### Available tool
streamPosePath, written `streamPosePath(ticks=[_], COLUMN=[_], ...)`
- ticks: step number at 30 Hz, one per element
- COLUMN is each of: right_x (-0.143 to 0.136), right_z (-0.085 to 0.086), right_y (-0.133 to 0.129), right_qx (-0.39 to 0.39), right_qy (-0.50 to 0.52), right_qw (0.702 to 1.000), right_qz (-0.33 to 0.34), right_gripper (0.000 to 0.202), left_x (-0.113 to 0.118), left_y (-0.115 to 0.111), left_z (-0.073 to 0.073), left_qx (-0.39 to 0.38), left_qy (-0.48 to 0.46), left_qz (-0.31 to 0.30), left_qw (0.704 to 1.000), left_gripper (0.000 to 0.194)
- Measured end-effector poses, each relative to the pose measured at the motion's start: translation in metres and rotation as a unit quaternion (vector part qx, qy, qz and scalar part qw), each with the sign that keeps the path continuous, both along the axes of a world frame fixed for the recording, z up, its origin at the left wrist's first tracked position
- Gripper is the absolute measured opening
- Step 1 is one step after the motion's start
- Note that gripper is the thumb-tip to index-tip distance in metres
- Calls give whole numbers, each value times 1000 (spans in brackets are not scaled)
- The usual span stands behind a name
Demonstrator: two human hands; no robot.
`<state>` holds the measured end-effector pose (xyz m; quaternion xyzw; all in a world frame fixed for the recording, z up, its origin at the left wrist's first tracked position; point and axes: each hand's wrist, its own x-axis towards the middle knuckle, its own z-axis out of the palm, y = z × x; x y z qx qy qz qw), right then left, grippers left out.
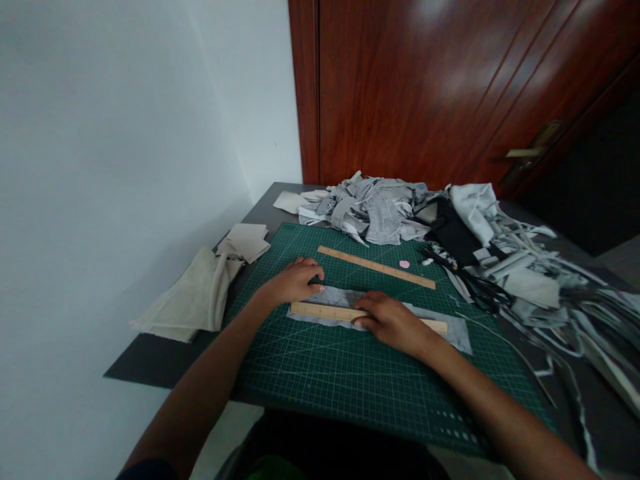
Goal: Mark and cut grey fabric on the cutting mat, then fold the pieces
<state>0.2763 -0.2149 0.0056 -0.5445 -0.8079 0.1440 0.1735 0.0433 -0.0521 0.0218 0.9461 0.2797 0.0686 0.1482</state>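
A strip of grey fabric lies on the green cutting mat, with a wooden ruler along its length. Thumb and fingers of my right hand grip the ruler near its middle, over the fabric. At the strip's far left corner is my left hand, its fingers bent and the thumb apart from them, nothing visible between. The thumb tip reaches the fabric's edge; whether it presses there I cannot tell. Beyond the strip, a second wooden ruler rests at a slant on the mat.
Grey and white fabric scraps are heaped along the back. Strips and cords crowd the right side, beside a black cloth. Folded cream cloth sits left. A small pink disc lies near the second ruler.
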Motion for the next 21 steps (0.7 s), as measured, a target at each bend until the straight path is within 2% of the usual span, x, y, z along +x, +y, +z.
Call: streamPosePath(ticks=[2,5,7,9,12,14,17,21], right_x=[4,22,43,70,113,141,180,217], right_z=[4,15,22,26,26,24,20,10], right_y=[0,1,4,8,10,7,-5,-22], right_qx=[-10,3,31,48,41,24,-6,-50], right_qy=[-4,-20,-38,-82,-177,-203,-205,-187], right_qw=[1000,1000,995,973,896,854,819,795], right_qz=[10,-16,-89,-210,-404,-478,-535,-575], right_gripper=[12,21,25,26,31,34,40,42], left_x=[8,20,26,30,37,41,45,45], left_y=[-1,-3,-5,-7,-16,-25,-36,-39], left_z=[-2,-3,-3,-5,-12,-19,-29,-31], left_qx=[5,13,19,-4,-55,-32,36,46], left_qy=[-69,-205,-267,-289,-250,-187,-93,-66], left_qz=[23,99,144,140,76,38,-5,-28], left_qw=[997,974,953,947,964,981,995,996], left_gripper=[23,35,39,40,40,50,65,51])
